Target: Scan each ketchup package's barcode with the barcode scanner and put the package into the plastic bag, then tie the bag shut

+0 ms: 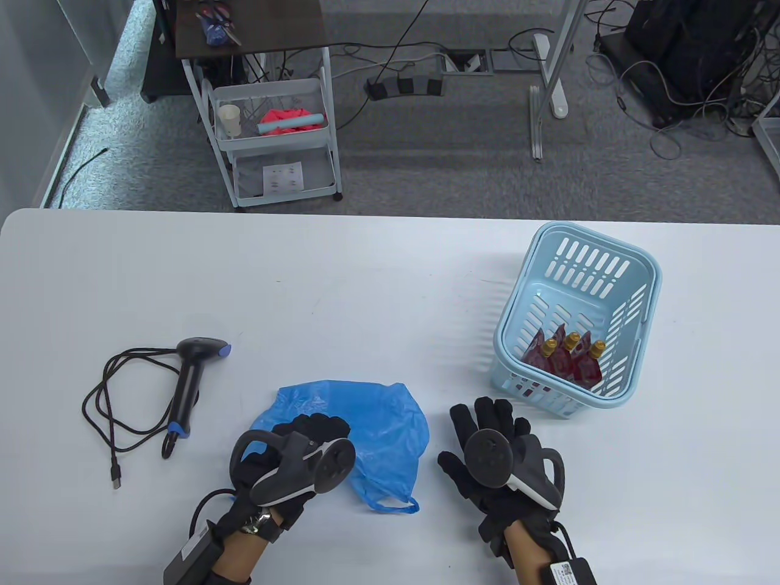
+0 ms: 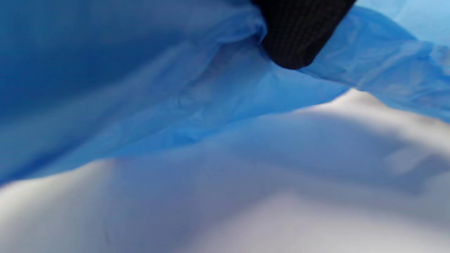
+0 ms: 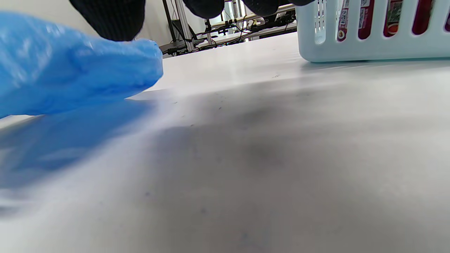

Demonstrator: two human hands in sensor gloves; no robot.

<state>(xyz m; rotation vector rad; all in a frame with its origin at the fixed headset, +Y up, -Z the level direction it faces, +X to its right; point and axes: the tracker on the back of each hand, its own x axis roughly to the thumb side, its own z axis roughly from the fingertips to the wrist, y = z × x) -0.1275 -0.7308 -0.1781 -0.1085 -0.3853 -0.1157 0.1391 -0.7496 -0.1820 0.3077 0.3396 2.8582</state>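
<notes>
A crumpled blue plastic bag (image 1: 381,426) lies near the table's front edge, one handle loop (image 1: 396,504) towards me. My left hand (image 1: 314,426) lies on the bag's left part with its fingers curled into the plastic; in the left wrist view a fingertip (image 2: 299,38) digs into the bunched bag (image 2: 140,88). My right hand (image 1: 487,426) hovers flat with straight fingers just right of the bag, holding nothing. Three red ketchup packages (image 1: 567,359) with gold caps stand in a light blue basket (image 1: 640,274) at the right. The black barcode scanner (image 1: 192,384) lies at the left.
The scanner's black cable (image 1: 103,408) coils on the table to its left. In the right wrist view the bag (image 3: 70,70) is at the left and the basket (image 3: 369,49) at the top right. A white cart (image 1: 274,140) stands on the floor beyond the table.
</notes>
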